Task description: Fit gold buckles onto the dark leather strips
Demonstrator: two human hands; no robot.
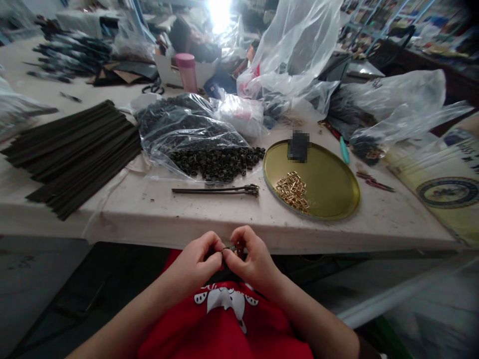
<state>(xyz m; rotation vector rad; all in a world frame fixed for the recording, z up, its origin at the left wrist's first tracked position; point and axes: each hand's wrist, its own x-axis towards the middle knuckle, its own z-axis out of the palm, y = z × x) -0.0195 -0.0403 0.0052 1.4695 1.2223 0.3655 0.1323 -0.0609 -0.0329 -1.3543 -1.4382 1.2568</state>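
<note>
My left hand (204, 257) is closed in a pinch at the table's front edge, with a thin dark strip at its fingertips. Facing it, almost touching, my right hand (252, 257) curls its fingers around a small gold metal buckle (237, 251), mostly hidden by the fingers. Just beyond the hands, finished-looking dark straps (213, 190) lie side by side with buckles at their right ends. A round gold tray (329, 184) to the right holds a heap of gold buckles (292, 192). Small black loops (220, 163) spill from a clear plastic bag (187, 122).
Long dark strips (78, 149) are fanned out at the left. Pliers (375, 182) and a turquoise-handled tool (344, 149) lie right of the tray. Behind stand a pink-lidded bottle (187, 72) and crumpled plastic bags (295, 45). A printed sack (445, 184) hangs at the right edge.
</note>
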